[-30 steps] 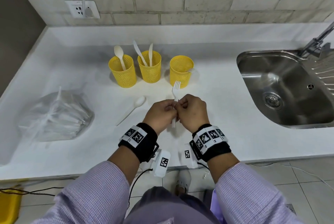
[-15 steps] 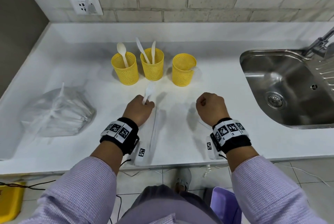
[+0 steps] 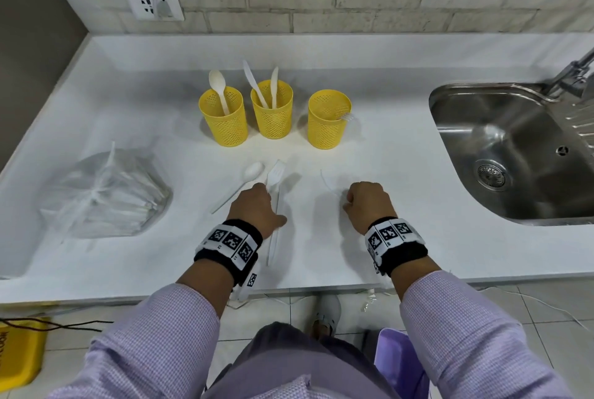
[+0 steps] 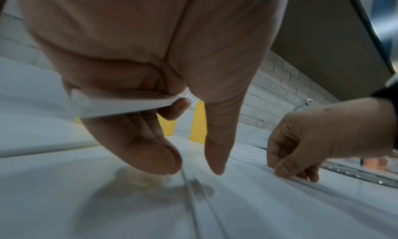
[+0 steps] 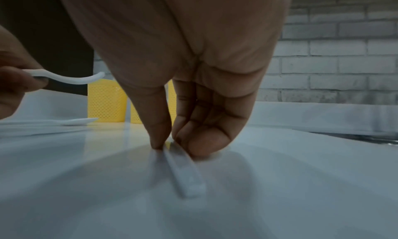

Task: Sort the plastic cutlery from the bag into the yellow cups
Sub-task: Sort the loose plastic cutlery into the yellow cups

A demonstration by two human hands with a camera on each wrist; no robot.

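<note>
Three yellow mesh cups stand in a row: the left cup (image 3: 224, 120) holds a spoon, the middle cup (image 3: 272, 109) two knives, and the right cup (image 3: 328, 123) a fork. My left hand (image 3: 262, 193) grips a white fork (image 3: 275, 173) (image 4: 120, 104) just above the counter, beside a loose white spoon (image 3: 252, 172). My right hand (image 3: 353, 199) (image 5: 170, 143) pinches a thin white piece that looks like a knife (image 5: 185, 172) (image 3: 327, 180), which lies flat on the counter. The knotted clear bag of cutlery (image 3: 106, 196) sits at the left.
A long pale strip (image 3: 273, 237) lies on the counter by my left wrist. A steel sink (image 3: 450, 102) with a faucet (image 3: 575, 73) fills the right side. The white counter's front edge (image 3: 305, 286) runs just behind my wrists. A wall socket (image 3: 152, 4) is at the back left.
Both hands held the fork together at the centre a second ago. They have parted: the left keeps the fork near the spoon, while the right has dropped to the counter onto the thin white piece.
</note>
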